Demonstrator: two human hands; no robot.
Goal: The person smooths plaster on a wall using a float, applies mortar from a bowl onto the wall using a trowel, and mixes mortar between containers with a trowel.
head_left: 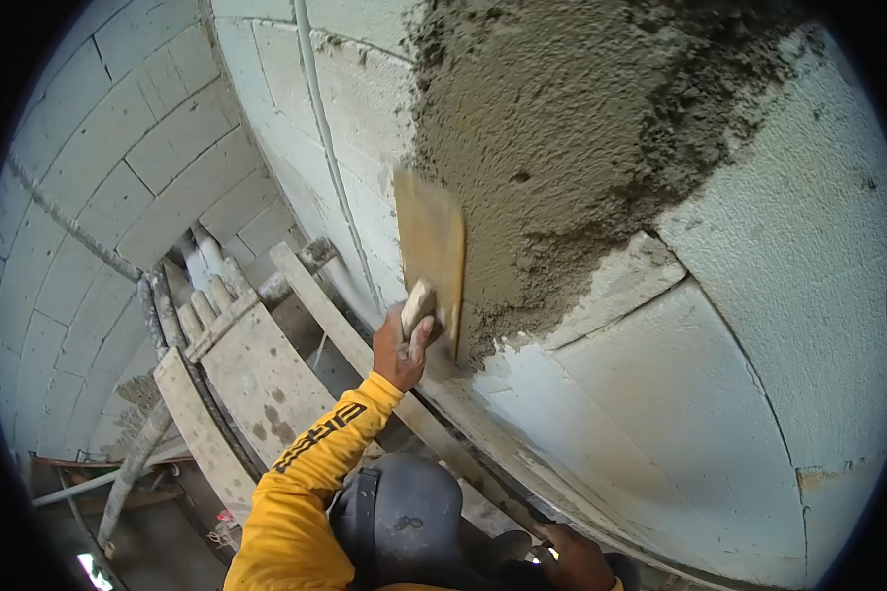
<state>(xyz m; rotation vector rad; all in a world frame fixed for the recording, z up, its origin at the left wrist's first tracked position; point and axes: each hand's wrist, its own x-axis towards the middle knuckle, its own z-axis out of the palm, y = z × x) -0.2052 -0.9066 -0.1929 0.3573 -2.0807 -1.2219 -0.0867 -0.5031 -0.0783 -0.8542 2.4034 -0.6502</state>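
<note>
My left hand point(400, 353), in a yellow sleeve, is closed around the pale handle of a plastering float point(432, 251). The float's long yellowish-brown board stands against the left edge of a patch of wet grey mortar point(562, 148) on the block wall. Its upper end is blurred. My right hand point(574, 559) is low in the view with its fingers curled by a dark object; what it holds is hidden. Between my arms is a dark grey rounded thing point(404, 512) with a strap and a small emblem.
Bare pale blocks point(680, 364) lie below and right of the mortar. A vertical groove point(327, 148) runs down the wall on the left. Stained scaffold planks point(261, 379) and poles point(133, 473) stand at lower left, with gaps between them. Another block wall point(118, 138) rises behind.
</note>
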